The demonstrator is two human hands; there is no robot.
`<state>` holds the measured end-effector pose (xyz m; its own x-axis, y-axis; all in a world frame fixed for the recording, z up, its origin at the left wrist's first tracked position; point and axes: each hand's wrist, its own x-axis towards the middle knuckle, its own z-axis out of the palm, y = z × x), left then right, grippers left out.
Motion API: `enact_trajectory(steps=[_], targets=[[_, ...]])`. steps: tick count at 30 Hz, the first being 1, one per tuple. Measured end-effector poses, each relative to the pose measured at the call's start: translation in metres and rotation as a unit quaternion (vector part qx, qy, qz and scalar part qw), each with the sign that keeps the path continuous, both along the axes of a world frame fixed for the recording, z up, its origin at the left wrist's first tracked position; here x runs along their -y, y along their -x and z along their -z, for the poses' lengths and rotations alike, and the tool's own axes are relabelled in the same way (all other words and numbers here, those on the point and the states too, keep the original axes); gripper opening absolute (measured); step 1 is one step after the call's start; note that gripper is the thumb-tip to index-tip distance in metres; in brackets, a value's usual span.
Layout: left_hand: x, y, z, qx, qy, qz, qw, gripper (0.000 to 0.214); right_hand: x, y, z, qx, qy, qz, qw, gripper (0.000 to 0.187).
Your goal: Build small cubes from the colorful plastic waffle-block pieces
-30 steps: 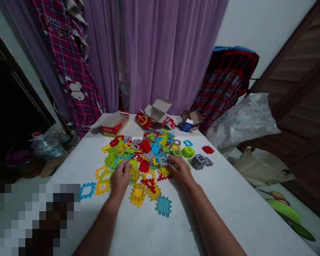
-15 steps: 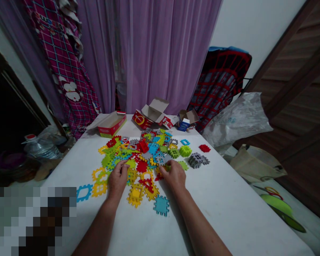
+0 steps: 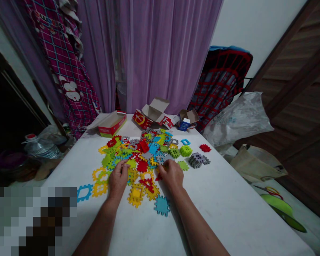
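There are two hands (image 3: 118,179), one table (image 3: 213,202), one blue box (image 3: 184,125), one red-capped bottle (image 3: 42,148), and toothed pieces (image 3: 162,205) too jumbled to count.

Straight beyond the grip, a purple curtain (image 3: 160,53) is hanging, and an opened red carton (image 3: 142,120) is sitting before it on the white table (image 3: 229,199). A red-and-green box (image 3: 112,126) is standing beyond and left of the grip, a blue box (image 3: 185,124) beyond and right. Well left, a red-capped clear bottle (image 3: 44,147) is resting, while a pink checked cloth (image 3: 60,64) is hanging farther back. Well right, a translucent plastic bag (image 3: 237,117) is bulging just beyond a beige bag (image 3: 256,164).
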<state>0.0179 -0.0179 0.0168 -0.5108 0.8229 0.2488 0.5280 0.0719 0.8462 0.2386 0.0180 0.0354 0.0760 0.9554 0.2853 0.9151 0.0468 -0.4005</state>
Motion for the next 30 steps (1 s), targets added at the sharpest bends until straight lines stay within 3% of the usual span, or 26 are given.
enact_trajectory(steps=[6, 12, 18, 23, 30], targets=[[0.001, 0.0, -0.001, -0.005, -0.001, -0.002, 1.0, 0.034, 0.0, 0.001, 0.0, 0.006, -0.014, 0.005, 1.0, 0.029], [0.001, -0.001, -0.003, -0.002, -0.003, -0.003, 1.0, 0.035, -0.003, 0.003, 0.002, -0.008, -0.021, 0.008, 1.0, 0.023], [0.001, -0.001, -0.003, -0.003, -0.002, -0.002, 1.0, 0.034, -0.003, -0.011, 0.009, -0.078, -0.088, -0.029, 0.993, 0.023], [0.001, 0.0, -0.003, 0.002, -0.003, 0.001, 1.0, 0.034, -0.002, -0.056, 0.011, -0.142, -0.179, -0.025, 0.973, 0.026], [-0.001, 0.004, 0.0, -0.015, -0.004, -0.006, 1.0, 0.035, -0.016, -0.148, 0.009, -0.134, -0.264, 0.107, 0.949, 0.037]])
